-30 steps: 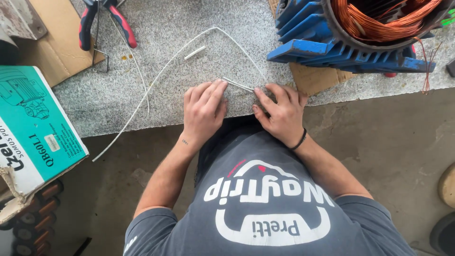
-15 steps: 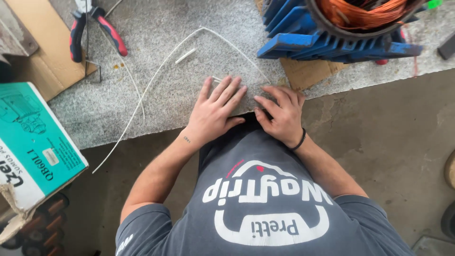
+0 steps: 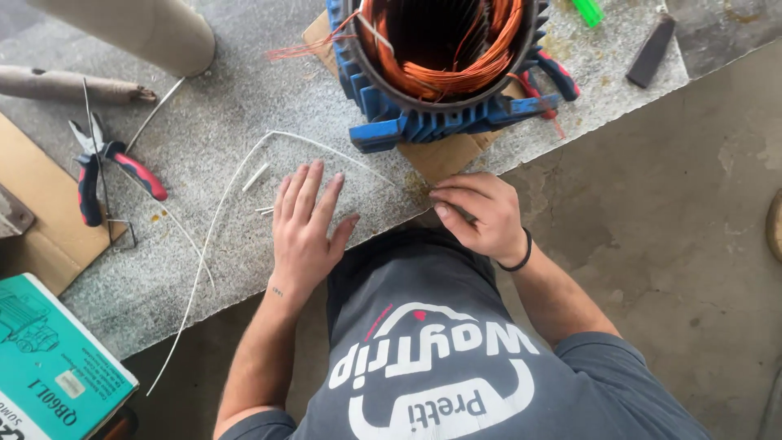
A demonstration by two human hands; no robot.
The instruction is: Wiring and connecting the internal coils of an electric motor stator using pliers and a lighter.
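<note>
My left hand [image 3: 305, 232] lies flat and empty on the bench [image 3: 228, 114], touching the thin white sleeving [image 3: 213, 236]. My right hand [image 3: 481, 216] pinches something hidden. The blue motor stator [image 3: 444, 73] stands just beyond, red-handled pliers [image 3: 110, 167] far left.

The two hands no longer sit together at the edge of the surface [image 3: 187, 277]. The left hand [image 3: 305, 232] now lies flat, fingers spread, further from the blue motor housing [image 3: 423, 122], while the right hand [image 3: 481, 216] has drawn off toward the cardboard scrap [image 3: 444, 155] under that housing, fingers curled in a pinch. The white tubing [image 3: 220, 220] they pressed lies free beside the left hand.
</note>
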